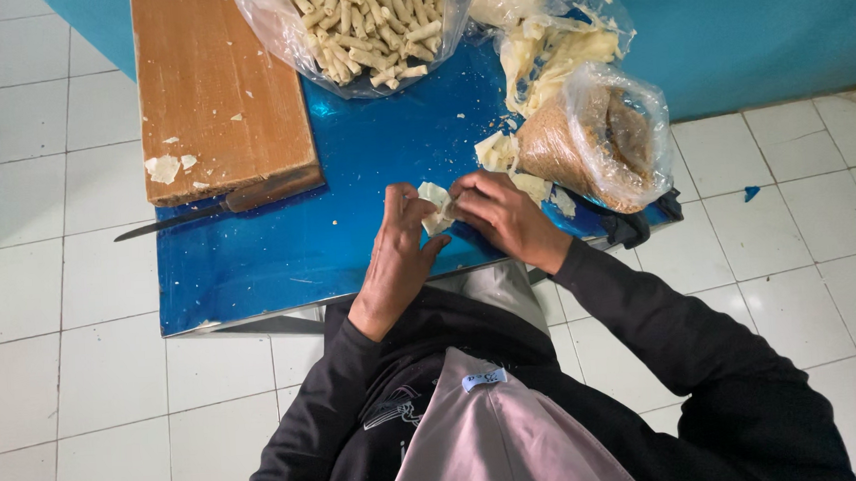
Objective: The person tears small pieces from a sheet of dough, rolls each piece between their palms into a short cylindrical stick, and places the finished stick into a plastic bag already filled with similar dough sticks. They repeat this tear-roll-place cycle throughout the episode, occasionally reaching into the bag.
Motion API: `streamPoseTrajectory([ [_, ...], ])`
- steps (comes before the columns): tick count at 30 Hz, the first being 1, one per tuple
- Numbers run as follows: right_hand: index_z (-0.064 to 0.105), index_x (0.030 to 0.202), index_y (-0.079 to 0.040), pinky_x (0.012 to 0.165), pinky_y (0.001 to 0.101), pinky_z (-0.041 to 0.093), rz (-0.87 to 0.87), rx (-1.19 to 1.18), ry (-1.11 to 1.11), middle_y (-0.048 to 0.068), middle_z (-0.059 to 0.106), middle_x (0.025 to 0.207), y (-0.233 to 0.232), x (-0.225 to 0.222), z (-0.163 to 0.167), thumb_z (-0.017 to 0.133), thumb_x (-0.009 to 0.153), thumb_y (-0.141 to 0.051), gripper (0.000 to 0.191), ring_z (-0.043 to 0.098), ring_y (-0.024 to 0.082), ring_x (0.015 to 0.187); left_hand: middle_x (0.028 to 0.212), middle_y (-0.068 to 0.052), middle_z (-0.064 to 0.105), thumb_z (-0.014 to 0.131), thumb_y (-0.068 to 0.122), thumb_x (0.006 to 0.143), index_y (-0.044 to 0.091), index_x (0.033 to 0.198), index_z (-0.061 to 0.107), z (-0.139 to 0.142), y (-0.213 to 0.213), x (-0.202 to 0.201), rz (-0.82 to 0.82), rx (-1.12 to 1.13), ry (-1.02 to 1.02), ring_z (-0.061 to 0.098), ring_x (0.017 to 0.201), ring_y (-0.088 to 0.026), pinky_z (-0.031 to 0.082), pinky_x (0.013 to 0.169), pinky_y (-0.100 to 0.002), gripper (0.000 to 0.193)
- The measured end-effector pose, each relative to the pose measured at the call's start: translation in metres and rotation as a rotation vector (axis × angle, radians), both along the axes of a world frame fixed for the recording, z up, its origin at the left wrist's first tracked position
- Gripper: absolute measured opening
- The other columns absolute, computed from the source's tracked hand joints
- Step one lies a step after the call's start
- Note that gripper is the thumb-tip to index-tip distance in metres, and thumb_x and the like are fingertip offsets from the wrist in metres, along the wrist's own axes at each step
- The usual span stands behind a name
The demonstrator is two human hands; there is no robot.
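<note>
Over the blue table, near its front edge: left hand and right hand both pinch one pale wrapper between fingertips, right hand nearer the filling bag.

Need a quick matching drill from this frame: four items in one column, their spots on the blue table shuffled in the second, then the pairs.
Things:
1. wooden board
2. knife
3. bag of brown filling
4. bag of rolled pieces

Places:
A. far edge of the blue table, middle, bag open
B. near-right, beside the right hand
C. left part of the table, scraps on it
D. lying along the board's near edge, blade pointing left

Pairs: 1-C, 2-D, 3-B, 4-A

Both hands, left hand included, pinch a pale wrapper.
</note>
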State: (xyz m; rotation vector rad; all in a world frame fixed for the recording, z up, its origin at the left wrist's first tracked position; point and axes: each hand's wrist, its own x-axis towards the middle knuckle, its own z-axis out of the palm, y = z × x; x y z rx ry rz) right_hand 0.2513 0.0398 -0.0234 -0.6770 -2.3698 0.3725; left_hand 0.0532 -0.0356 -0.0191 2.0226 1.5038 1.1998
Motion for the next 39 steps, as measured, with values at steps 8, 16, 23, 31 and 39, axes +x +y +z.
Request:
streamPoseTrajectory([
  [8,0.064,0.099,-0.004,0.082,0.0408,0.050,-0.134,-0.315,-0.014,0.009,0.067,0.100,0.017,-0.018,0.000,0.065,0.100,-0.014,0.011,0.065,0.029,0.096,0.115,-0.019,0.051,0.073,-0.004,0.086,0.001,0.105,0.063,-0.005,0.010,0.001,0.035,0.113,-0.022,0.061,0.102,-0.038,0.051,0.083,-0.044,0.021],
  [16,0.070,0.106,-0.005,0.088,0.0415,0.044,-0.059,0.066,-0.035,0.007,0.065,0.100,0.001,-0.020,0.000,0.067,0.097,-0.008,0.010,0.062,0.027,0.097,0.095,-0.013,0.061,0.067,-0.002,0.090,0.000,0.094,0.064,-0.003,0.024,-0.002,0.082,0.114,0.083,0.059,0.093,-0.037,0.047,0.081,-0.046,0.005],
  [23,0.071,0.105,-0.007,0.089,0.0410,0.044,0.014,0.180,-0.053,0.006,0.066,0.100,0.000,-0.014,0.002,0.072,0.093,-0.010,0.012,0.062,0.024,0.098,0.099,-0.014,0.057,0.070,-0.007,0.076,0.001,0.096,0.066,0.007,0.013,-0.008,-0.006,0.089,0.066,0.058,0.096,-0.035,0.048,0.081,-0.043,0.021],
  [31,0.068,0.102,-0.005,0.087,0.0410,0.044,0.017,0.112,-0.005,0.007,0.067,0.100,0.004,-0.017,0.000,0.073,0.094,-0.015,0.014,0.063,0.026,0.097,0.101,-0.012,0.055,0.072,-0.009,0.083,0.002,0.090,0.065,0.004,0.023,-0.011,-0.012,0.083,0.053,0.058,0.095,-0.034,0.049,0.080,-0.043,0.015],
  [39,0.071,0.098,-0.008,0.085,0.0420,0.045,-0.010,0.006,-0.005,0.007,0.068,0.095,0.013,-0.021,-0.006,0.070,0.095,-0.016,0.009,0.064,0.028,0.095,0.106,-0.014,0.054,0.076,-0.007,0.072,0.000,0.102,0.055,0.015,0.019,-0.016,0.002,0.005,-0.014,0.063,0.091,-0.040,0.050,0.068,-0.045,0.037],
])
